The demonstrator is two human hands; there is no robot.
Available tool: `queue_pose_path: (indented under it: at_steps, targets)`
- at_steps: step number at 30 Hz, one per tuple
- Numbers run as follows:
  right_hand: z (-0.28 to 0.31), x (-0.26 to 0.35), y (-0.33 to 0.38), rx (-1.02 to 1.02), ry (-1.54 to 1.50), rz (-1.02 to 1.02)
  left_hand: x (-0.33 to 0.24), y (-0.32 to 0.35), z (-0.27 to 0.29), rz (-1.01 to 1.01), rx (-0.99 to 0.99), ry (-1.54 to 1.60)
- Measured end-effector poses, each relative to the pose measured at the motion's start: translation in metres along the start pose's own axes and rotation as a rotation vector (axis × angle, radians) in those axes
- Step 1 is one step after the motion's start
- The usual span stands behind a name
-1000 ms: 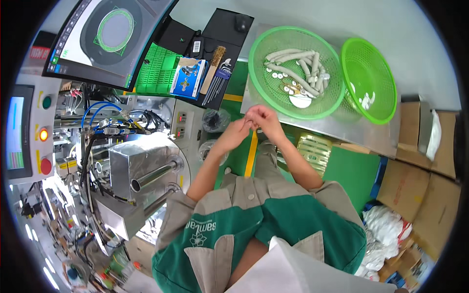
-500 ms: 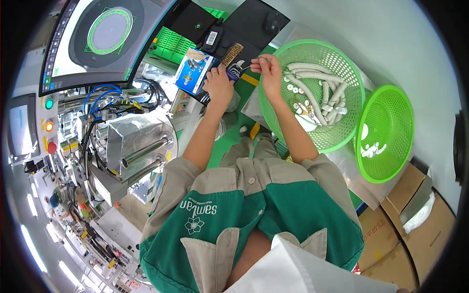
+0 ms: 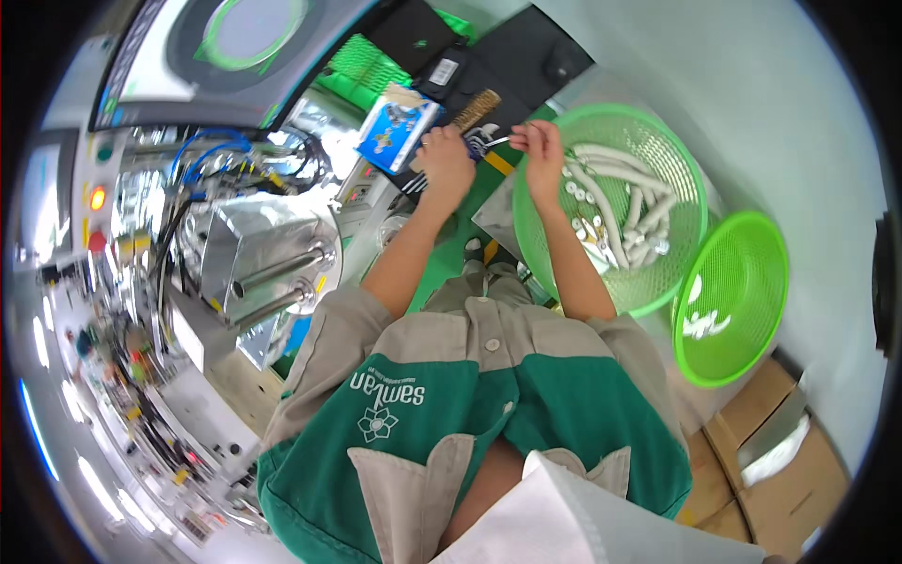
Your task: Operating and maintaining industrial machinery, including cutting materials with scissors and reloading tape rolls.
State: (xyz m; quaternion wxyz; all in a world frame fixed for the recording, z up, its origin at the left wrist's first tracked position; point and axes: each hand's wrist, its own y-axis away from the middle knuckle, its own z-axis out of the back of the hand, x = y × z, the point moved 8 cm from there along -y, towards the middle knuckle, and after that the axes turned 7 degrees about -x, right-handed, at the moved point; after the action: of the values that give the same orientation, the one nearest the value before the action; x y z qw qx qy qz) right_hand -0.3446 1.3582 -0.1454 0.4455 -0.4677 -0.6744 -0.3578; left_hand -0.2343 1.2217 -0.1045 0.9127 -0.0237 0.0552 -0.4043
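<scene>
My left hand (image 3: pixel 443 162) is closed around a small tool with a dark blue handle (image 3: pixel 477 147), just below a blue-and-white box (image 3: pixel 396 134). My right hand (image 3: pixel 538 148) pinches the thin metal end of that tool (image 3: pixel 501 142) between fingertips, at the near rim of a large green mesh basket (image 3: pixel 658 273). The basket holds several white tubes (image 3: pixel 611 202) and small white rings. Both forearms reach up from my green and beige jacket.
A second, smaller green basket (image 3: pixel 733 291) leans at the right with a few white bits inside. A brush with tan bristles (image 3: pixel 474 105) and black trays lie behind the hands. A steel machine with two rods (image 3: pixel 272 273) stands left, under a monitor. Cardboard boxes sit lower right.
The view has swung further, so the baskets sit lower and more to the right. Both hands moved up from my chest toward the blue box and now meet on the small tool.
</scene>
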Motion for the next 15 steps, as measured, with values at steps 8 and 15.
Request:
queue_pose_path:
  at_steps: [8,15]
  targets:
    - [-0.001,0.01,-0.005,0.005,-0.01,0.003,-0.004,0.002,-0.006,-0.006,-0.076,0.005]
    - [-0.002,0.036,0.002,-0.041,-0.018,0.011,0.004,-0.002,-0.01,-0.011,-0.056,0.153]
